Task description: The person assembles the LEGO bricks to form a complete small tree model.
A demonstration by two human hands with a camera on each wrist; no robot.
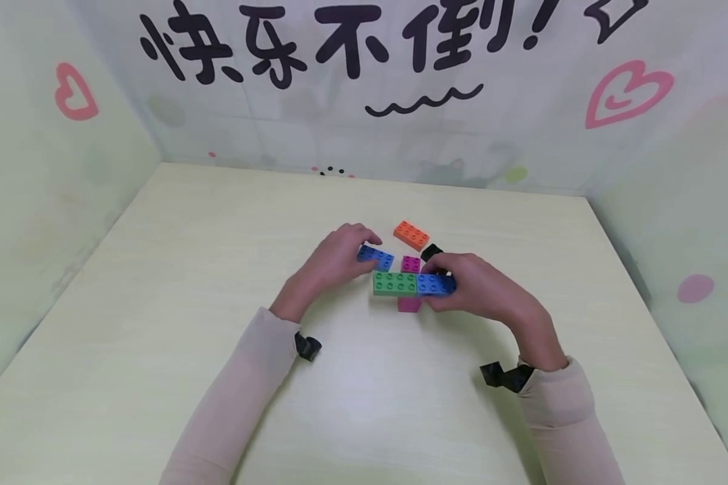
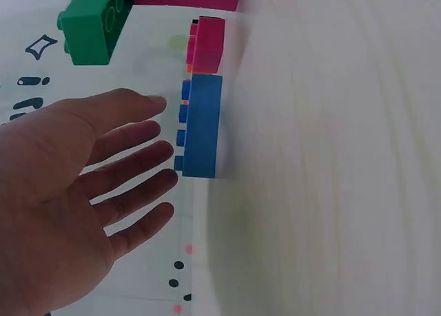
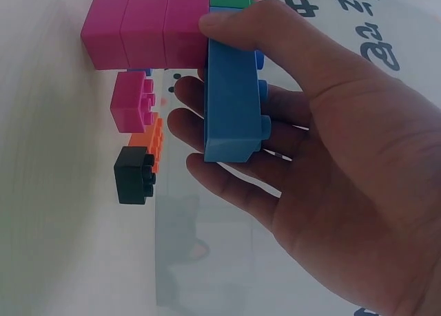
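At the stack's (image 1: 394,283) three o'clock, right hand (image 1: 485,286) grips it, likely for steadiness; left hand (image 1: 342,251), wide, overhangs a brick (image 1: 381,257).

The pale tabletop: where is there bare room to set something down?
Left of the left pale fabric sleeve, between it and the right pale sleeve, and beyond the orange plastic brick. Crowded: around the left hand and right hand, where a blue brick, small pink brick and black brick surround the green-topped build.
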